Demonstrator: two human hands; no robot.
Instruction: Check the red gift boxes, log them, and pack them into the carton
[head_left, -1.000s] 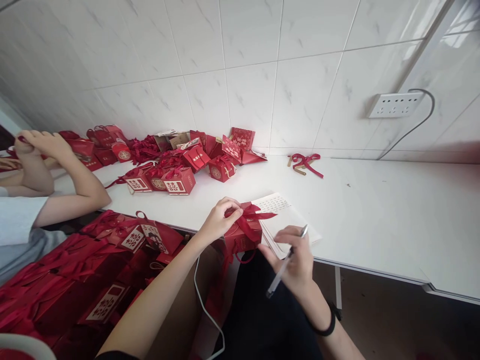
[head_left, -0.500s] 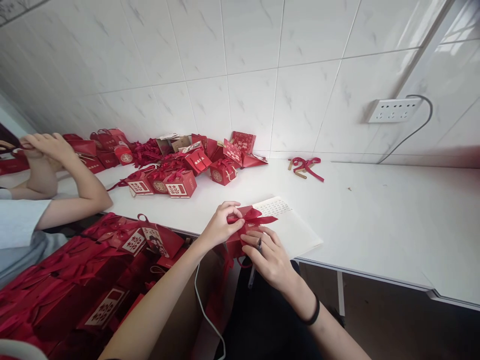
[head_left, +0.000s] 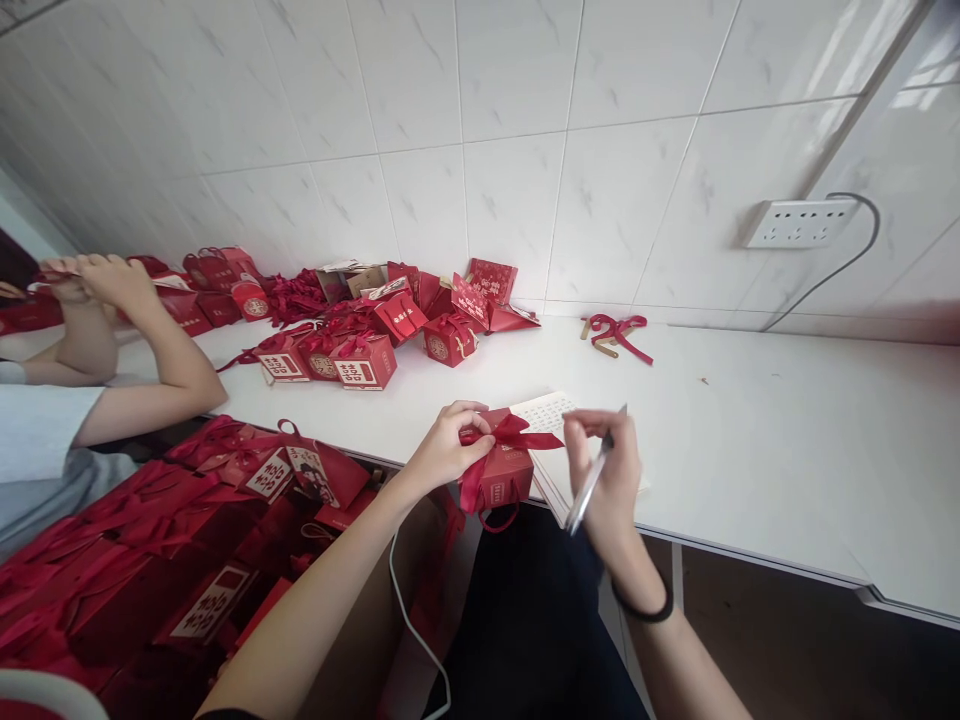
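Observation:
A red gift box (head_left: 508,478) with a satin ribbon bow (head_left: 517,434) on top sits at the table's front edge. My left hand (head_left: 450,446) is closed at its upper left, thumb and fingers pinching the ribbon. My right hand (head_left: 609,470), raised to the right of the box, is curled around a pen (head_left: 590,487) that slants down toward me. Behind and partly under both lies a notebook (head_left: 546,412) with rows of handwriting; the box and my right hand cover much of its page.
Several finished red boxes (head_left: 364,362) and loose packaging stand along the wall. More fill a heap (head_left: 135,560) at lower left. A co-worker's arm (head_left: 161,350) rests on the table at left. Ribbon pieces (head_left: 619,335) lie at the back. A white cable (head_left: 409,620) hangs beside my leg.
My right hand has left the bow and moved right and up, with the pen now swung out across the palm. My left hand stays on the ribbon.

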